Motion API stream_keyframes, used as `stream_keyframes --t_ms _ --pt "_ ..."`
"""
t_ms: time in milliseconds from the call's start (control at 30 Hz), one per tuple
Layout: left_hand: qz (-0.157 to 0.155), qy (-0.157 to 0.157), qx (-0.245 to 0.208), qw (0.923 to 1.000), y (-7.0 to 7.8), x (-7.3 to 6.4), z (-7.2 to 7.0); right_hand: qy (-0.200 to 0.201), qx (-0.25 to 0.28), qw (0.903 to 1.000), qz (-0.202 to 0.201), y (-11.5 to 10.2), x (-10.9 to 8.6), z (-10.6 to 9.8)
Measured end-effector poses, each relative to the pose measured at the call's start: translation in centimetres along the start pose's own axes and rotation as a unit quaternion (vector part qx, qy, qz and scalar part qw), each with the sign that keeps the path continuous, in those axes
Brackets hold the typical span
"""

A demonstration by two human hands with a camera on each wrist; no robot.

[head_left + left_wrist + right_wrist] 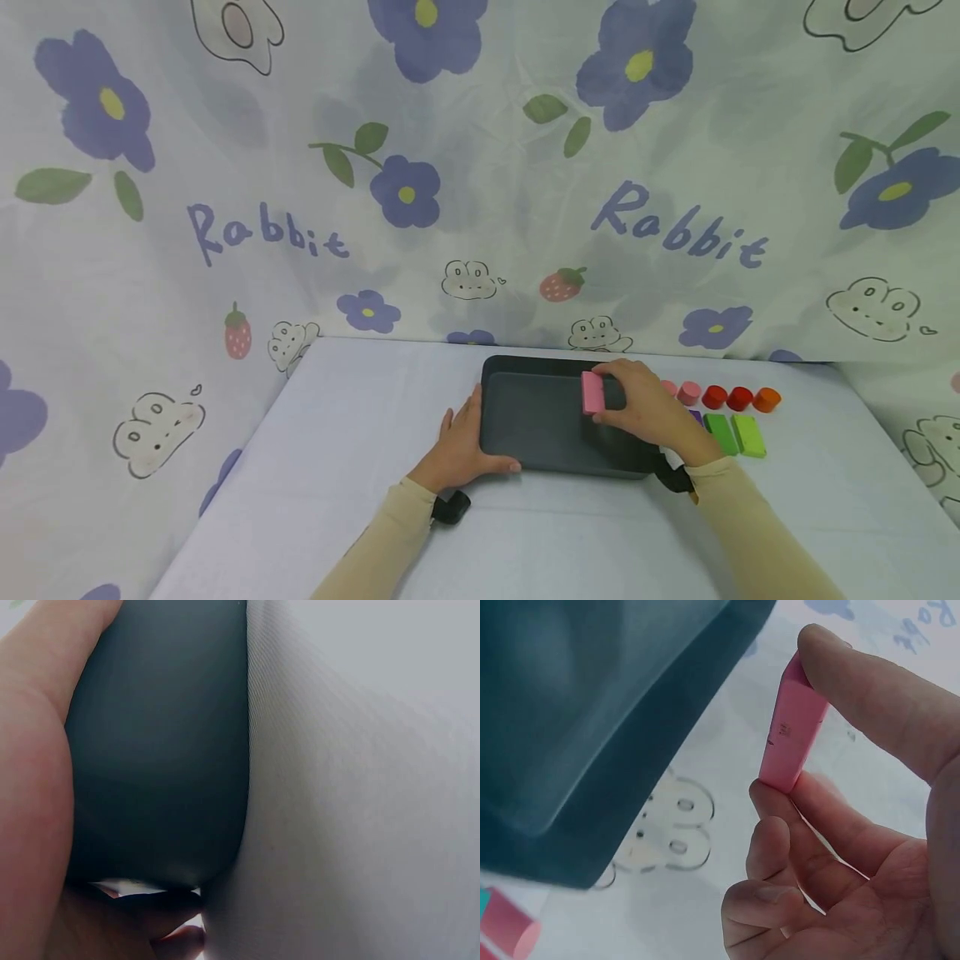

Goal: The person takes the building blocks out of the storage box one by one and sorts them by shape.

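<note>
My right hand (647,406) pinches a pink rectangular block (592,392) between thumb and fingertips, upright over the right half of a dark grey tray (532,417). The right wrist view shows the pink block (793,731) with small dark marks on its face, thumb at one end and fingertips at the other. My left hand (463,454) rests against the tray's front left corner, fingers straight along the left side and thumb extended along the front. In the left wrist view, the tray's dark outer wall (161,750) lies close against this hand.
Right of the tray stands a row of cylinders, among them a pink one (689,393), red ones (740,398) and an orange one (767,400). Before them lie a green block (721,434), a yellow-green block (749,436) and a partly hidden purple block (696,416). A patterned curtain (480,167) hangs behind.
</note>
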State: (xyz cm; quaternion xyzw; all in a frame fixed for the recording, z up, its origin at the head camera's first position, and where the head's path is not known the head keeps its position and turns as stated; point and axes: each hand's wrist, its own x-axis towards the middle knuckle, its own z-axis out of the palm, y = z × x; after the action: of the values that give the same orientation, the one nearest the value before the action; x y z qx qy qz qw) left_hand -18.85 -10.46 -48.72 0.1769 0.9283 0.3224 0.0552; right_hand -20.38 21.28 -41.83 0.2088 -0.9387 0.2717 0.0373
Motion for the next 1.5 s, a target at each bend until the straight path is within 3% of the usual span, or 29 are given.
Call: stream_keyframes --t_ms 500,767,1167,1500 --pt "-0.003 -0.003 -0.001 1.0000 -0.1 -0.1 0.0 0.024 -0.002 0.9994 0.024 2.9 -3.3 -2.5" --pt "-0.002 -0.001 0.000 1.0000 -0.2 -0.2 0.0 0.035 -0.006 0.9993 0.008 4.7 -4.7 -2.8" --pt "0.002 -0.003 -0.001 1.0000 -0.1 -0.3 -0.1 0.020 -0.011 0.9985 0.050 6.7 -6.7 -3.7" --pt "0.002 -0.005 -0.005 1.0000 -0.2 -0.2 0.0 0.024 -0.043 0.9974 0.052 9.4 -8.6 -4.5"
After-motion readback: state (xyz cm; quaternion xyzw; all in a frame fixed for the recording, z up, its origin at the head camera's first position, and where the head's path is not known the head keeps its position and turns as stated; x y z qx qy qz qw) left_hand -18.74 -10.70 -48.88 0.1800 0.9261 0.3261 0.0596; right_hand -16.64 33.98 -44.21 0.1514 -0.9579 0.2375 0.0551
